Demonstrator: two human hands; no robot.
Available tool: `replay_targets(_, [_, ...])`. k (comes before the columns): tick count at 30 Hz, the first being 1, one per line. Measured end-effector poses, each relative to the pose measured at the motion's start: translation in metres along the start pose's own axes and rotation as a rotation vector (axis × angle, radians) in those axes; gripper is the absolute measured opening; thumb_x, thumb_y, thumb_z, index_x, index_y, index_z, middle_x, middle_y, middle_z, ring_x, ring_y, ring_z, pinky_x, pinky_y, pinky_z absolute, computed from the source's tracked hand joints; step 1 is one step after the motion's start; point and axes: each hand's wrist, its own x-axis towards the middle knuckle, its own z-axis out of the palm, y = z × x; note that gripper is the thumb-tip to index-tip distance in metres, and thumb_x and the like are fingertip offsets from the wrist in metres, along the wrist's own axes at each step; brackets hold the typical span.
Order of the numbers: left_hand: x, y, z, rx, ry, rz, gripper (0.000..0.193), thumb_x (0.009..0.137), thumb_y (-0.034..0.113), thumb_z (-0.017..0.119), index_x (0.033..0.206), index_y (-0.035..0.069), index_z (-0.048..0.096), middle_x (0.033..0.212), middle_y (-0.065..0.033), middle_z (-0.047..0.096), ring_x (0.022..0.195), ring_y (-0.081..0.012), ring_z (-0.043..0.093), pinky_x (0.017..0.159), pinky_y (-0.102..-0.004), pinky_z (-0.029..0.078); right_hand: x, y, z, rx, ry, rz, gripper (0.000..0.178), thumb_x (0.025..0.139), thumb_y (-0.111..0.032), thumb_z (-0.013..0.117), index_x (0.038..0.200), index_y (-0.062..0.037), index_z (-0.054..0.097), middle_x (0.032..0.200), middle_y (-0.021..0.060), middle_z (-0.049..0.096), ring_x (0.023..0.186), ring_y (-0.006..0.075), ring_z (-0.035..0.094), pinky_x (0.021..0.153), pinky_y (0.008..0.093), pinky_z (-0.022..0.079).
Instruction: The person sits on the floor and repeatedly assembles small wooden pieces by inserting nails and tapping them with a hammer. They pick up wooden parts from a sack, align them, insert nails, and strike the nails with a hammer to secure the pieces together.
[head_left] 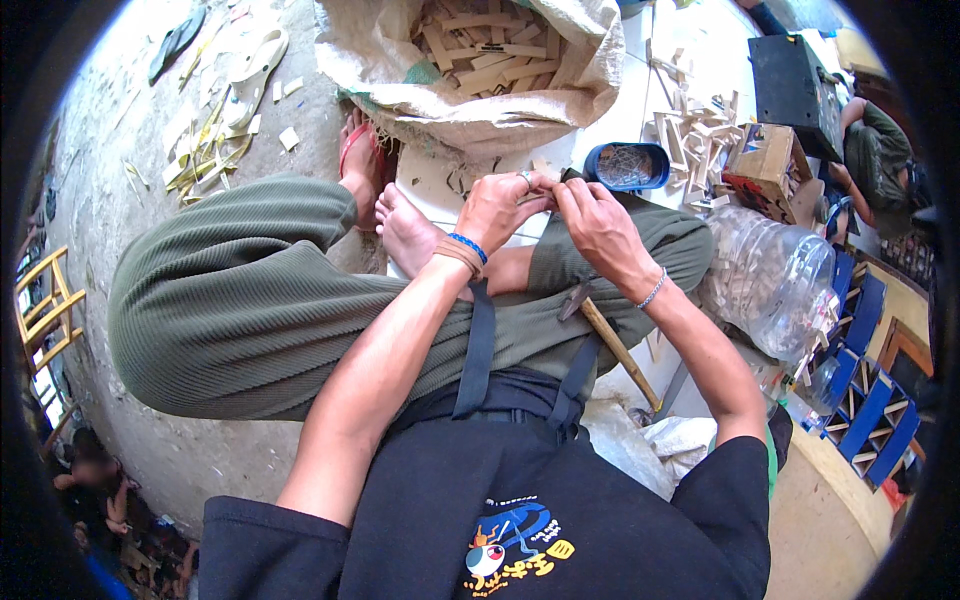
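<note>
A pale woven sack (585,95), its mouth open and its edge crumpled, holds a heap of flat, light wooden strips (495,60). Nearer the hands, an oval blue tub (591,168) holds a tangle of thin, grey metal pins (627,163). To its right, loose wooden offcuts (685,145) lie scattered beside a scuffed brown cardboard box (745,172). A large, clear plastic jug (765,270), ribbed and lying on its side, has pale wooden pieces showing through its wall.

Ribbed green trousers (250,300) cover the crossed legs; a hammer (618,350) with a yellowish wooden handle and dark metal head rests against them.

The left hand (495,212) and right hand (597,225) meet just left of the tub. Their fingers are pinched narrow around a small wooden piece (540,165), which sticks up beyond the left fingertips; the rest is hidden. A dark bit (572,174) shows at the right fingertips, too small to identify.
</note>
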Motion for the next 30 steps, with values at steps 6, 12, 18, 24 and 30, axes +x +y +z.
replay_targets(6, [-0.001, -0.002, 0.001, 0.058, -0.01, 0.018, 0.023, 0.093, 0.016, 0.077, 0.114, 0.006, 0.076, 0.102, -0.0144, 0.078, 0.093, -0.0265, 0.077, 0.083, -0.0356, 0.061, -0.001, 0.003, 0.002, -0.023, -0.025, -0.053, 0.023, 0.09, -0.011, 0.059, 0.109, 0.0029, 0.062, 0.097, 0.0115, 0.059, 0.095, 0.0231, 0.061, 0.085, 0.0323, 0.051])
replay_targets(12, [0.0, 0.004, -0.002, -0.005, -0.006, -0.002, 0.023, 0.094, 0.017, 0.077, 0.114, 0.007, 0.076, 0.103, -0.0142, 0.078, 0.095, -0.0264, 0.078, 0.084, -0.0353, 0.061, 0.0, 0.002, 0.001, 0.078, 0.003, 0.024, 0.025, 0.092, -0.011, 0.059, 0.113, 0.0022, 0.061, 0.098, 0.0124, 0.059, 0.095, 0.0234, 0.062, 0.085, 0.0324, 0.051])
replay_targets(18, [0.001, 0.001, -0.002, -0.023, -0.004, 0.011, 0.024, 0.094, 0.018, 0.077, 0.115, 0.007, 0.076, 0.104, -0.014, 0.079, 0.096, -0.0258, 0.078, 0.084, -0.0355, 0.062, -0.003, -0.003, -0.004, 0.129, 0.037, 0.095, 0.036, 0.093, -0.01, 0.058, 0.127, 0.0013, 0.06, 0.102, 0.0107, 0.059, 0.097, 0.0232, 0.062, 0.088, 0.0337, 0.05])
replay_targets(24, [0.001, -0.002, 0.0, 0.056, 0.002, 0.026, 0.025, 0.093, 0.022, 0.079, 0.114, 0.008, 0.078, 0.103, -0.014, 0.079, 0.093, -0.0266, 0.078, 0.082, -0.0362, 0.061, -0.007, -0.001, -0.01, 0.234, 0.07, 0.116, 0.041, 0.094, -0.008, 0.06, 0.135, -0.0024, 0.058, 0.115, 0.0095, 0.062, 0.109, 0.023, 0.062, 0.091, 0.0355, 0.05])
replay_targets(30, [0.002, 0.003, -0.002, 0.023, 0.002, 0.019, 0.028, 0.092, 0.028, 0.08, 0.113, 0.01, 0.079, 0.103, -0.0123, 0.079, 0.093, -0.026, 0.077, 0.082, -0.0366, 0.06, -0.012, 0.006, -0.011, 0.658, 0.132, 0.512, 0.025, 0.099, -0.012, 0.068, 0.122, -0.0022, 0.067, 0.109, 0.0141, 0.071, 0.094, 0.0277, 0.07, 0.082, 0.0368, 0.054])
